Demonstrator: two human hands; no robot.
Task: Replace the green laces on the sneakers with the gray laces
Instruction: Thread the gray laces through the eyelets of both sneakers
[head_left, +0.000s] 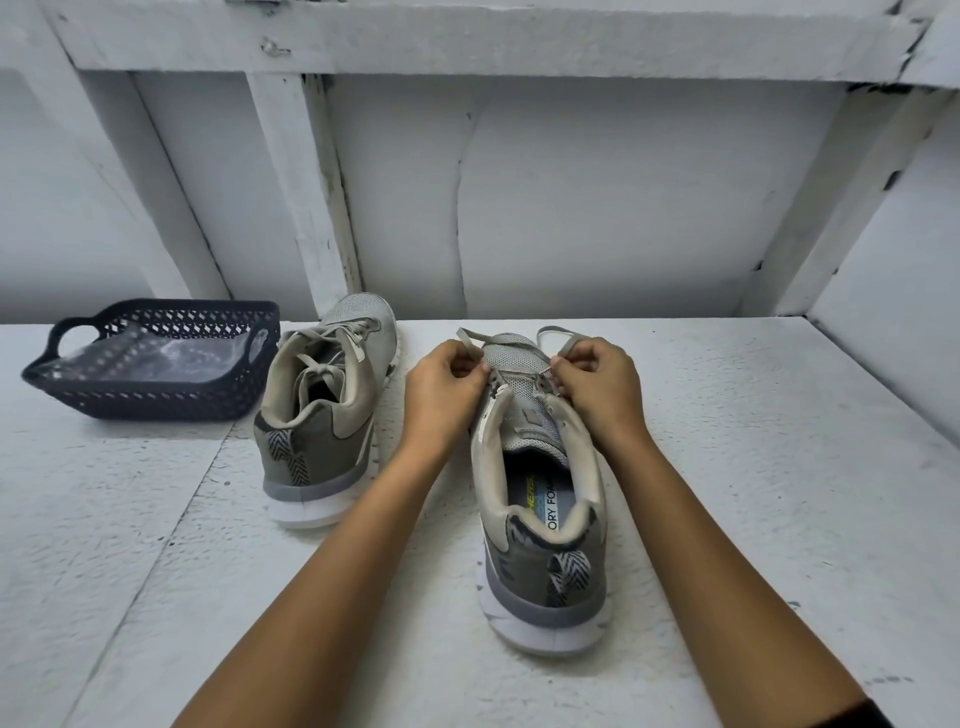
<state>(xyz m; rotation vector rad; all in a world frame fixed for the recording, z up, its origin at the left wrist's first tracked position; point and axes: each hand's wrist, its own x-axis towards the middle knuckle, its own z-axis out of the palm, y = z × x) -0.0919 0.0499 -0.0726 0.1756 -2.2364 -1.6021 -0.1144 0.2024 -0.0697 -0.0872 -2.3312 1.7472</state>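
Two grey sneakers stand on a white table, heels toward me. The left sneaker (322, 410) is laced with a gray lace and tied. The right sneaker (540, 499) has a gray lace (506, 339) running across its lowest eyelets only, with both ends loose. My left hand (444, 392) pinches the lace's left end at the shoe's left eyelet row. My right hand (597, 384) pinches the right end by the right eyelet row. No green lace is in view.
A dark plastic basket (150, 364) with clear plastic wrapping inside sits at the table's far left. A white wall with wooden beams (301, 182) rises right behind the table. The table's right edge runs along (893, 395).
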